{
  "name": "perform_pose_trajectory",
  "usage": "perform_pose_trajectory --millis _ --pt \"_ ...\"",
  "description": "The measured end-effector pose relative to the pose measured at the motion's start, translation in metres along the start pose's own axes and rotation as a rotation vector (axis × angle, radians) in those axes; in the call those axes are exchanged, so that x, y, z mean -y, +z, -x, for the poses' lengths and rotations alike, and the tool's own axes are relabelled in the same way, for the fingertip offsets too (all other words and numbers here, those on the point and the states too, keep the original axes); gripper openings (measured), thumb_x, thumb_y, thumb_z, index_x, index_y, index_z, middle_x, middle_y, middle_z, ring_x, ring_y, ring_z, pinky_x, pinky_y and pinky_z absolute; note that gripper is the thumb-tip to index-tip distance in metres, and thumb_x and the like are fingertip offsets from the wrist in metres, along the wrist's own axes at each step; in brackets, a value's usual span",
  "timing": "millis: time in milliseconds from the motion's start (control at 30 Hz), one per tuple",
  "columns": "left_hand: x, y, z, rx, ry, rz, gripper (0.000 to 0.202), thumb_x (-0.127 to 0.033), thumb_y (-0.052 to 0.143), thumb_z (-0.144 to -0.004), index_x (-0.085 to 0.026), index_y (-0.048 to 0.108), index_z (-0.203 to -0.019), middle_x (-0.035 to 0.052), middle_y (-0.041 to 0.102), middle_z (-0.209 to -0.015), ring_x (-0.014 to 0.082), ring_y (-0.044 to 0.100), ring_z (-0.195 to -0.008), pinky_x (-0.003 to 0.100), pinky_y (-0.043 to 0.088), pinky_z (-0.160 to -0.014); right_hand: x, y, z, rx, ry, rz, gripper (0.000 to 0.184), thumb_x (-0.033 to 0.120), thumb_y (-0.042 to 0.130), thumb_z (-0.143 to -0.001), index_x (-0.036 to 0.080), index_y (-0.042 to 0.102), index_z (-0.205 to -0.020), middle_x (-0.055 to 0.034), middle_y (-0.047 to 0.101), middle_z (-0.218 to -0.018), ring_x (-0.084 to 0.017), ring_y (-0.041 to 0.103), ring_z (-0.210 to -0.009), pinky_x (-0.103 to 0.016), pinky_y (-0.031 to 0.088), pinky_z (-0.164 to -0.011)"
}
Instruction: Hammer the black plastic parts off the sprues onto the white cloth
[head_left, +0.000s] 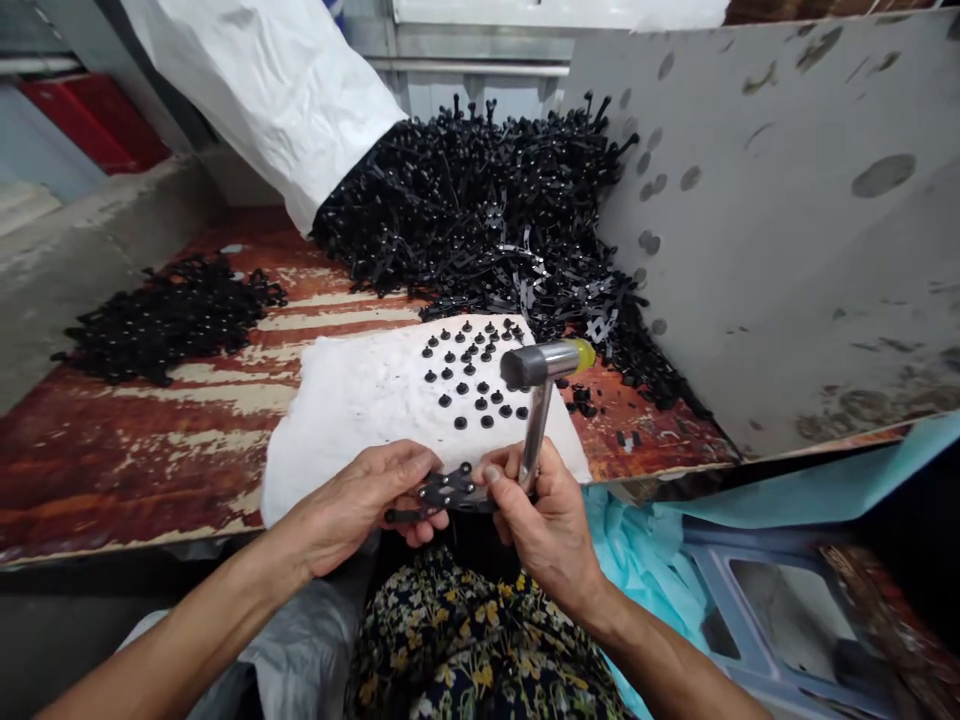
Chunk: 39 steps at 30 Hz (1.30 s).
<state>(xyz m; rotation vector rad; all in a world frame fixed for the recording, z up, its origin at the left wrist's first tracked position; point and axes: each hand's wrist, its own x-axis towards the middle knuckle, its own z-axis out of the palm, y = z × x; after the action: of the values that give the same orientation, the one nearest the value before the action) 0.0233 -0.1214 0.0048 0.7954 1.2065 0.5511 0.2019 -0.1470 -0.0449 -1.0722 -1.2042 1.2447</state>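
Observation:
Between my two hands, over the near edge of the white cloth [337, 400], is a black riveted linkage piece [448, 490] with small shiny rivets. The fingers of my left hand [382, 490] pinch its left end. My right hand [544, 510] is wrapped round the handle of a mallet [547, 362], which stands upright with a dark face to the left and a yellow one to the right. The thumb and fingertips of that hand also touch the linkage's right end. Several small black studs [465, 370] stand in loose rows on the cloth beyond my hands.
A large heap of black linkage parts [480, 210] fills the back of the worn red table [225, 440], beside a white sack [277, 100]. A smaller black pile [176, 315] lies at left. A grey spotted board [765, 230] walls the right side. A bluish plastic stool [720, 580] stands below right.

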Motion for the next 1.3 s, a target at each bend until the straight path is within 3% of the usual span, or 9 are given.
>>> perform_pose_trajectory --millis 133,267,367,533,667,800,967,1300 --pt "0.003 0.007 0.002 -0.153 0.095 0.12 0.062 -0.061 0.085 -0.051 -0.018 0.058 -0.087 0.0007 0.07 -0.068 0.0146 0.064 -0.059 0.026 0.051 -0.059 0.003 0.004 -0.001 -0.071 0.063 -0.12 0.02 0.028 0.057 -0.087 0.023 0.042 -0.076 0.0017 0.065 -0.078 -0.003 0.041 -0.039 -0.015 0.034 -0.034" --pt "0.006 0.007 0.005 -0.001 -0.062 0.057 0.062 -0.067 0.077 -0.06 -0.014 0.066 -0.089 0.0108 0.075 -0.08 0.0164 0.065 -0.062 0.025 0.047 -0.055 0.001 0.006 -0.002 -0.148 0.047 -0.192 0.025 0.031 0.06 -0.086 0.023 0.039 -0.074 0.0015 0.067 -0.08 -0.002 0.042 -0.037 -0.014 0.035 -0.033" --pt "0.003 0.007 0.003 0.037 -0.043 -0.092 0.065 -0.072 0.071 -0.064 -0.011 0.073 -0.088 0.014 0.076 -0.086 0.0135 0.063 -0.062 0.023 0.045 -0.055 -0.001 0.008 -0.001 -0.124 0.046 -0.186 0.021 0.031 0.058 -0.088 0.022 0.043 -0.077 0.0016 0.066 -0.08 -0.002 0.042 -0.038 -0.014 0.036 -0.034" --pt "-0.012 0.006 -0.006 -0.051 0.066 -0.269 0.062 -0.071 0.075 -0.054 -0.012 0.071 -0.07 0.0057 0.067 -0.061 0.01 0.053 -0.051 0.021 0.037 -0.048 -0.005 0.009 0.0 -0.049 0.039 -0.141 0.015 0.027 0.057 -0.089 0.023 0.046 -0.08 0.0 0.067 -0.088 -0.005 0.049 -0.048 -0.014 0.039 -0.039" --pt "-0.02 0.003 -0.014 -0.102 0.109 -0.231 0.053 -0.061 0.079 -0.055 -0.011 0.067 -0.063 0.0006 0.058 -0.047 0.0051 0.04 -0.04 0.018 0.027 -0.042 -0.006 0.001 0.0 -0.002 0.045 -0.104 0.013 0.029 0.055 -0.092 0.023 0.046 -0.084 -0.0028 0.07 -0.101 -0.005 0.05 -0.05 -0.017 0.043 -0.042" --pt "-0.024 0.003 -0.021 -0.127 0.08 -0.106 0.048 -0.052 0.082 -0.053 -0.011 0.062 -0.066 0.0012 0.062 -0.052 0.0008 0.029 -0.036 0.018 0.014 -0.039 -0.006 -0.014 0.007 -0.007 0.116 -0.098 0.019 0.042 0.054 -0.094 0.024 0.048 -0.096 -0.0009 0.07 -0.085 -0.008 0.052 -0.047 -0.018 0.043 -0.04" --pt "-0.024 0.003 -0.029 -0.125 0.056 -0.094 0.044 -0.047 0.081 -0.054 -0.011 0.06 -0.067 0.001 0.06 -0.052 -0.0005 0.027 -0.033 0.017 0.009 -0.038 -0.009 -0.032 0.016 -0.08 0.166 -0.052 0.028 0.048 0.06 -0.089 0.023 0.048 -0.092 0.0073 0.057 -0.06 -0.005 0.038 -0.037 -0.017 0.029 -0.035" --pt "-0.023 0.0 -0.031 -0.102 0.013 -0.136 0.036 -0.042 0.078 -0.062 -0.013 0.058 -0.067 0.001 0.06 -0.052 0.0 0.027 -0.033 0.017 0.01 -0.037 -0.024 -0.042 0.023 -0.122 0.228 -0.073 0.033 0.053 0.062 -0.087 0.023 0.05 -0.092 0.0095 0.049 -0.055 -0.006 0.034 -0.038 -0.019 0.026 -0.035"
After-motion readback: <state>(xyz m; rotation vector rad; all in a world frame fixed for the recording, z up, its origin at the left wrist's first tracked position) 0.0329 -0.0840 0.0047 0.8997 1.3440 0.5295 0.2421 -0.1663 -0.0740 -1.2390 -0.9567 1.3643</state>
